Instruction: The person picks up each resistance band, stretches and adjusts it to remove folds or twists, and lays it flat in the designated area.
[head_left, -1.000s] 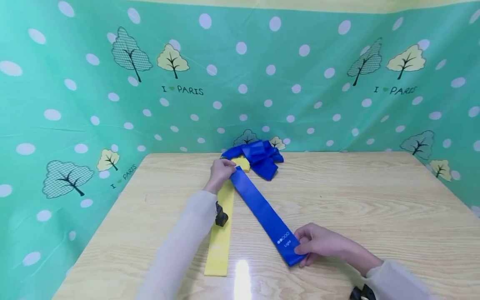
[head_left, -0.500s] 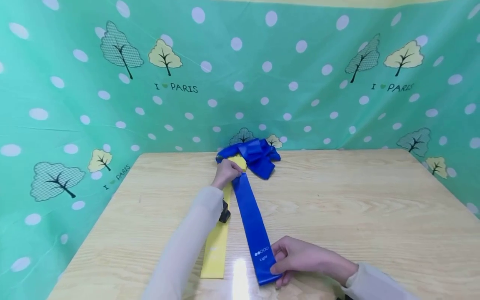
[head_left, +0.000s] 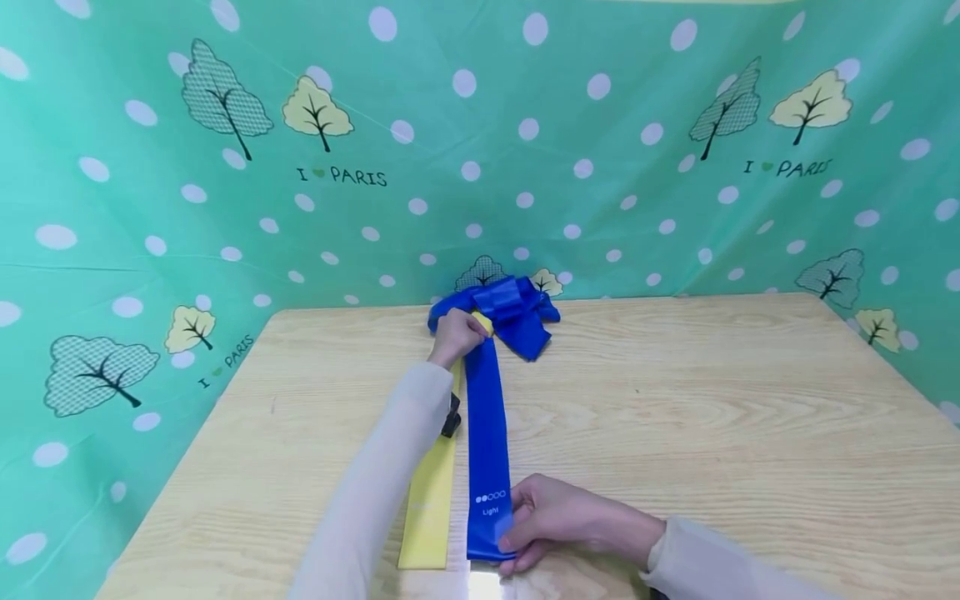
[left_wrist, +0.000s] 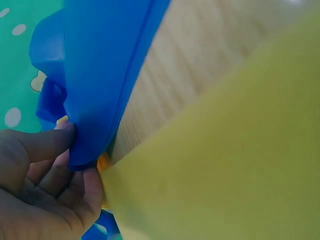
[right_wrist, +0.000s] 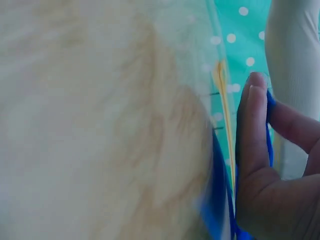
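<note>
Long, flat blue rubbery-looking band [head_left: 487,433] over table [head_left: 712,417], running far edge to near edge. Your left hand [head_left: 457,335] pinches far end, right [head_left: 551,517] near end. Uneven release could skew it onto flat yellow rubbery-looking strip [head_left: 429,508] alongside.

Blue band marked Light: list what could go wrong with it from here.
The blue band might overlap the yellow band, since the two lie close together toward their far ends.
The left grip is right by the blue bundle, so it could nudge or snag it.
The right grip pinches only the near right corner, so that corner might slip and leave the band crooked.
</note>
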